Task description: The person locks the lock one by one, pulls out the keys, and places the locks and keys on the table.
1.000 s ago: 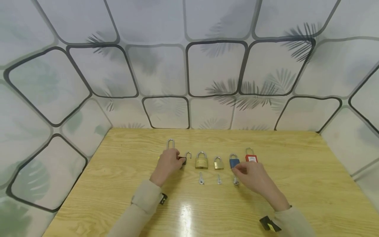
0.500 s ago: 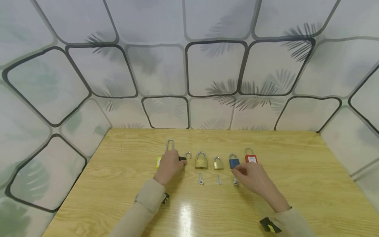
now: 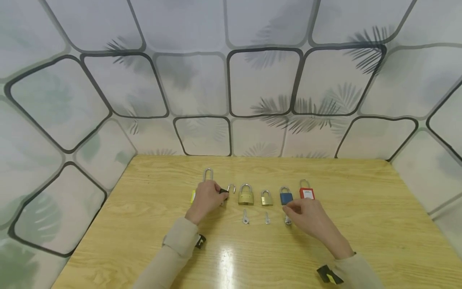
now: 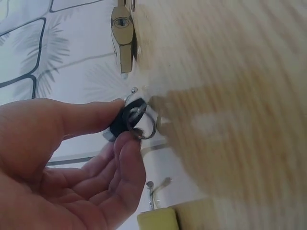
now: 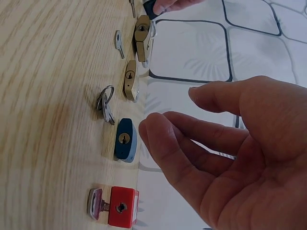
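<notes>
We find the left hand [image 3: 205, 197] pinching the black padlock [image 3: 224, 193], apparently unlocked, beside the large brass padlock [image 3: 246, 199]; the right hand [image 3: 307, 212], loosely curled, holds nothing. We judge positioning underway, the next move likely calling for steady release

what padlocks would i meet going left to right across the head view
Yellow padlock, black padlock, large brass padlock, small brass padlock, blue padlock, red padlock.
</notes>
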`<state>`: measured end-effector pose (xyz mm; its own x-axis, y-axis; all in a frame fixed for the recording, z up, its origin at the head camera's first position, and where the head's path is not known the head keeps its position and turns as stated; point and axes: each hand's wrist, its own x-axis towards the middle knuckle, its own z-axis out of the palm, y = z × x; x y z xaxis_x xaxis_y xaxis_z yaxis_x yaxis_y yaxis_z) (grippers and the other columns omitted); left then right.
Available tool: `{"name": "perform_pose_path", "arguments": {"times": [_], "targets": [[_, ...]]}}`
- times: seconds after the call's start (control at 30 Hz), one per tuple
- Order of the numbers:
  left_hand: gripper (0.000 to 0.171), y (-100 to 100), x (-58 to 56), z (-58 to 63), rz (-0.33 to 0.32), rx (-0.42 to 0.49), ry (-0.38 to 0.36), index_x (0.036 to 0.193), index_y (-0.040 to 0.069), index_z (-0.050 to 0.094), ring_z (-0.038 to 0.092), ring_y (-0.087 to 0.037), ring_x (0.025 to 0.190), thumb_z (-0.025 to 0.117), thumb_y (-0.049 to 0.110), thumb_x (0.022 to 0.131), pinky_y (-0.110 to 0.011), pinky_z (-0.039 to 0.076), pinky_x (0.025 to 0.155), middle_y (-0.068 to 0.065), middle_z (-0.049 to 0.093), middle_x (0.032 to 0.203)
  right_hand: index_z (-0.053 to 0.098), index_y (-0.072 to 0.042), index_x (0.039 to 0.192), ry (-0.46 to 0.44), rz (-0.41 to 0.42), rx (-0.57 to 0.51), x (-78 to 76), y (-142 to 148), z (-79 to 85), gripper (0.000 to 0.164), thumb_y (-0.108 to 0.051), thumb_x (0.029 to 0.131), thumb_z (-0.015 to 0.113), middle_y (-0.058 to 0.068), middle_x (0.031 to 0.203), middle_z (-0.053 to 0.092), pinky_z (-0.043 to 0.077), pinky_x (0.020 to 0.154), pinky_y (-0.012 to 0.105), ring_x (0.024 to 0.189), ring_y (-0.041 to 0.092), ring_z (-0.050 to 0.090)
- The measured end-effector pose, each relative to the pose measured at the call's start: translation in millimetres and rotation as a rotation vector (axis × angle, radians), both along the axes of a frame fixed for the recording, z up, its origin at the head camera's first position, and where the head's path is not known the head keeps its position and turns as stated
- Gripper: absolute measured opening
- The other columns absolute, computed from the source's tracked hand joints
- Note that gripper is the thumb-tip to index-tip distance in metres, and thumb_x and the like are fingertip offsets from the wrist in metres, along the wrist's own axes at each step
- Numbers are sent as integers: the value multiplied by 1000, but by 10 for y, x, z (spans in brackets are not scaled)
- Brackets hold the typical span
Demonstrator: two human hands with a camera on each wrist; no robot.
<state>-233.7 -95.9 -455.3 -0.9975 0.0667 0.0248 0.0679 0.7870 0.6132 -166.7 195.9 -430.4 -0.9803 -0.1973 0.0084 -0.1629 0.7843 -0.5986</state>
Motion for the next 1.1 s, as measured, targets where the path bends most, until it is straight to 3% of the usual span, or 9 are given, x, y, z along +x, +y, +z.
{"name": "perform_pose_path", "arguments": {"times": [0.23,0.43,0.67,0.83,0.93,1.1], "targets": [[22,-11,24,-28,36,30,12,82,2,73,62,-15,60,83,21,76,-30,56,52,-9,74,76,76,-5,99,10,7,5,5,-1,-26,21,-22,94,64,8,92,76,59,70,45,84,22,67],[20,-16,42,-27,55,220,15,85,5,68,65,-16,68,80,20,78,-34,59,58,-7,73,80,75,-4,100,58,26,-5,4,-7,-1,20,-19,93,63,9,92,76,58,69,45,82,21,66],[19,77,113,53,-42,470,-32,86,5,68,66,-16,69,80,17,79,-29,54,57,-9,74,82,76,-4,98,141,27,-30,6,-44,17,18,-16,92,64,8,87,76,57,62,40,78,19,65],[19,187,213,106,-118,558,-76,88,4,69,68,-17,71,80,16,80,-27,53,60,-12,76,85,76,-3,94,231,36,-69,5,-83,23,12,-10,90,67,7,83,77,59,58,38,73,17,67],[19,260,320,230,-158,607,-89,90,-2,67,68,-20,74,78,11,82,-40,58,67,-19,75,88,76,-4,93,308,59,-102,-6,-107,21,9,-6,87,69,6,81,77,60,56,34,70,13,67],[17,342,347,195,-223,683,-108,89,-3,65,67,-17,73,76,7,83,-39,59,69,-19,73,88,76,-9,91,406,101,-197,-25,-171,29,9,-5,85,72,1,80,76,59,50,26,66,7,65]]}}
